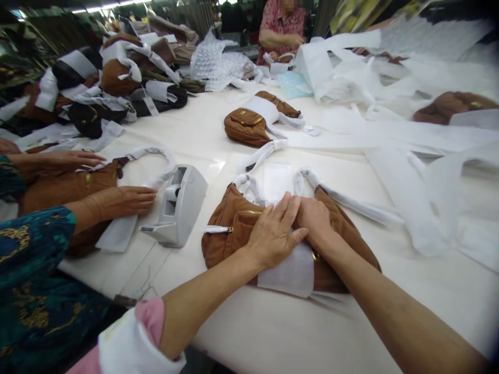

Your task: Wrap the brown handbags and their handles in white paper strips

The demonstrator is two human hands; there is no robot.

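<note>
A brown corduroy bag (230, 228) lies on the white table (273, 332) in front of me, its straps wrapped in white paper. A white paper band (290, 272) crosses the bag's middle. My left hand (273, 231) lies flat on the band and bag, fingers stretched out. My right hand (314, 218) presses down beside it on the bag, its fingers curled under and mostly hidden behind my left hand.
A grey tape dispenser (181, 205) stands left of the bag. A co-worker's hands (117, 200) rest on another brown bag (58, 189) at left. A wrapped brown bag (249, 124) lies farther back. Piled bags (117, 78) and white paper sheets (409, 135) surround; another person (280, 26) sits beyond.
</note>
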